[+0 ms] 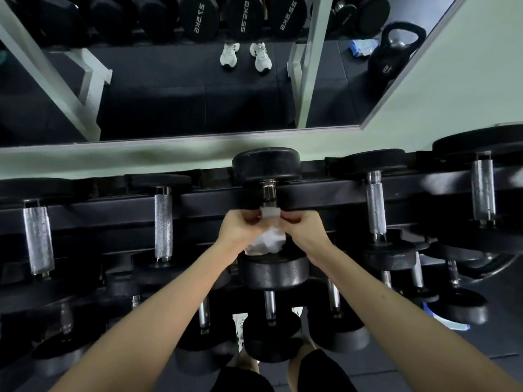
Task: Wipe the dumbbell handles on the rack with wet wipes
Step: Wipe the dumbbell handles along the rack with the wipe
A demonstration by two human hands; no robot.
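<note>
A black dumbbell (pixel 273 271) lies across the top tier of the rack (pixel 215 199), dead centre. Its chrome handle (pixel 268 195) shows only at the far end. A white wet wipe (pixel 267 241) is wrapped round the rest of the handle and bunches up below it. My left hand (pixel 239 230) pinches the wipe from the left side of the handle. My right hand (pixel 302 229) pinches it from the right. Both sets of fingers curl in round the wipe and bar.
Other dumbbells with knurled chrome handles (pixel 163 222) (pixel 375 205) lie on both sides of the top tier, and smaller ones (pixel 270 335) on the lower tier. A wall mirror (pixel 198 80) rises behind the rack. A blue wipes pack (pixel 450 321) lies on the floor at right.
</note>
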